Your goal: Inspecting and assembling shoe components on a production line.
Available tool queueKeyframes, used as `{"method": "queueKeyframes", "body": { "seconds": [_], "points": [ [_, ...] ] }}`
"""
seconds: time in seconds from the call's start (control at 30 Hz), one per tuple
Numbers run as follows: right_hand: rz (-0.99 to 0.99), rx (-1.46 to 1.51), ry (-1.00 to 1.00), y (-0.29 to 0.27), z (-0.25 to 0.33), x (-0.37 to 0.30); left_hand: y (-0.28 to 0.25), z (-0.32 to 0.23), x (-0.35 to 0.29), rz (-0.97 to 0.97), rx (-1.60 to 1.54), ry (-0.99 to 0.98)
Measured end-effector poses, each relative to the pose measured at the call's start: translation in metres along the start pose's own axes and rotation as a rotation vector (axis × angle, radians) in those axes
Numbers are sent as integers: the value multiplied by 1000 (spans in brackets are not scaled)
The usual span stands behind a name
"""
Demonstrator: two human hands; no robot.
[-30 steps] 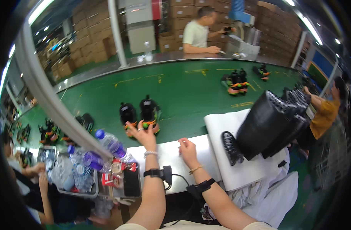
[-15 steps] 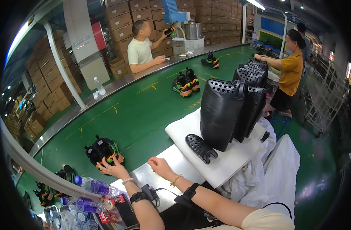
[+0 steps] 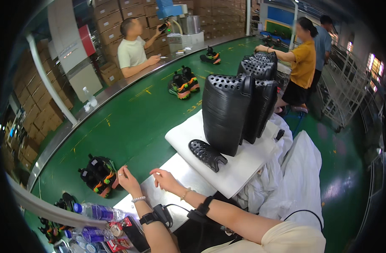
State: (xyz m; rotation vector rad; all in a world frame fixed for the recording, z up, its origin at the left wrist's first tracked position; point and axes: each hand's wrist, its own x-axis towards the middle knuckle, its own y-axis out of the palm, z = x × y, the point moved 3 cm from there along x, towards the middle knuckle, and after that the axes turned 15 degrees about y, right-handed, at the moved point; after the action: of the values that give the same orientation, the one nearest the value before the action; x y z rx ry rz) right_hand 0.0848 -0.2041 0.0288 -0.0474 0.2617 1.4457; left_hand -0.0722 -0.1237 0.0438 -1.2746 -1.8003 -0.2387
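Note:
A pair of black sneakers (image 3: 98, 173) with orange and green soles stands on the green conveyor belt at the left. Just right of the shoes is my left hand (image 3: 129, 181), fingers loosely bent and apart, apparently holding nothing. My right hand (image 3: 167, 181) hovers over the metal ledge (image 3: 153, 190), its fingers slightly spread with nothing in them. Beyond it, a single black perforated insert with a notched end (image 3: 207, 155) lies on a white sheet (image 3: 182, 137). Tall stacks of nested black inserts (image 3: 226, 114) stand behind it on that sheet.
More sneakers (image 3: 184, 83) stand farther along the green belt (image 3: 130, 114). A person in a pale shirt (image 3: 132, 52) works across it; another in yellow (image 3: 302, 61) stands at the far right. Plastic bottles (image 3: 96, 211) lie at lower left. White bags (image 3: 300, 177) hang at right.
My left hand has come off the sneakers and moved to their right. My right hand's fingers have loosened. The whole view has shifted, so the scene sits further left.

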Motion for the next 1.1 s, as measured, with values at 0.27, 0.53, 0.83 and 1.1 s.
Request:
{"method": "queueKeyframes", "body": {
  "seconds": [0.27,0.53,0.83,1.1],
  "points": [
    [18,-487,-518,-101,213,-176,-4,32,-10,-5,30,-205],
    [-1064,-1395,-587,-244,354,-172,55,-127,86,363,-577,-7],
    [-476,-1614,-213,-275,347,-128,261,-131,197,899,-80,354],
    [-479,-1527,-315,-284,338,-127,455,-141,191,1083,373,503]
  ]
}}
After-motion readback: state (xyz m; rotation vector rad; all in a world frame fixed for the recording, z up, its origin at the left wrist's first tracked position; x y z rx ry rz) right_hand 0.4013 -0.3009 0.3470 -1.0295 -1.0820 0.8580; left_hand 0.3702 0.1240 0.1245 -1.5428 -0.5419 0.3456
